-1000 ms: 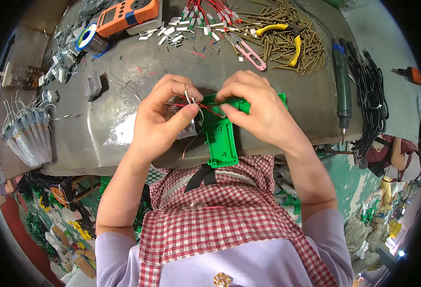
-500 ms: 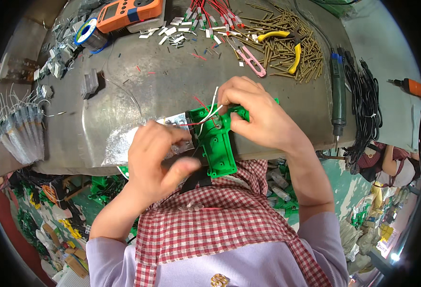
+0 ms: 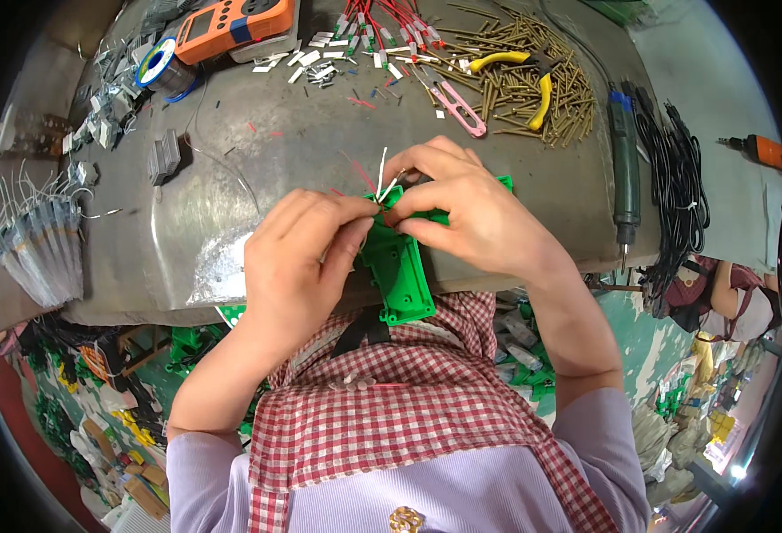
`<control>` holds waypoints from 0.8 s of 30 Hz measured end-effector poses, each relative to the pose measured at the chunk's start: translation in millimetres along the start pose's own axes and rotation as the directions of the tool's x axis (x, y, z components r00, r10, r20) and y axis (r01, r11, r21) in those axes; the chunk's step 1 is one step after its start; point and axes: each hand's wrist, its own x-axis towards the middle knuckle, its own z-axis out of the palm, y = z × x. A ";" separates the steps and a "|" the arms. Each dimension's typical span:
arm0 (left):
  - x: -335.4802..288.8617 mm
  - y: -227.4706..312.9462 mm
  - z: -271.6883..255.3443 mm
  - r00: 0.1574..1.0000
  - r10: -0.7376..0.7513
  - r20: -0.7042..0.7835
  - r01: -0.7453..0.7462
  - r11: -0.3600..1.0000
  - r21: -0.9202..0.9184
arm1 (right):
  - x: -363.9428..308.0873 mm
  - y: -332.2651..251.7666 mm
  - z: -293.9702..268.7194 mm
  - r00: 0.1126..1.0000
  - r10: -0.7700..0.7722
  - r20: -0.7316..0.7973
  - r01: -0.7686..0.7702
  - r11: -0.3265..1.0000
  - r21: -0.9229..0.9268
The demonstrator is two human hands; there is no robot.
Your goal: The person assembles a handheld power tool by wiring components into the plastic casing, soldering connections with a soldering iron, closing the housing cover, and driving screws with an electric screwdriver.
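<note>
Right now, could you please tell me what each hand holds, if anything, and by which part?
The left hand and right hand seem to pinch the wires below their upper tips, over the case; exactly which strand each holds is hidden.

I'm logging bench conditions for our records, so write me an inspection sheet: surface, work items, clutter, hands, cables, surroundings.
Surface: grey bench, scuffed, with small scraps.
Work items: green housing, partly hidden by the hands; white wires stick up between them.
Clutter: pile of brass-coloured rods with yellow-handled pliers; pink-handled tool; orange meter; wire spool.
Hands: left hand and right hand meet at the wires; exact grip hidden.
Cables: black cable bundle beside a dark green power tool; red leads at the far edge of view.
Surroundings: another person partly visible at right; assorted items lower left.
</note>
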 end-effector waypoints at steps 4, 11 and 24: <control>-7.3 3.9 4.3 0.945 -0.322 0.062 0.327 0.907 -0.265 | -0.5 5.5 1.9 1.000 0.005 0.022 -0.006 0.997 0.074; -15.1 3.6 11.0 0.898 -0.436 0.060 0.377 0.693 -0.615 | 2.6 4.6 3.3 0.998 0.018 0.060 -0.020 1.000 0.022; -10.4 -22.2 28.2 0.949 0.202 -0.243 -0.213 0.977 -0.024 | 12.8 6.0 1.3 0.996 -0.026 0.089 0.024 0.999 0.032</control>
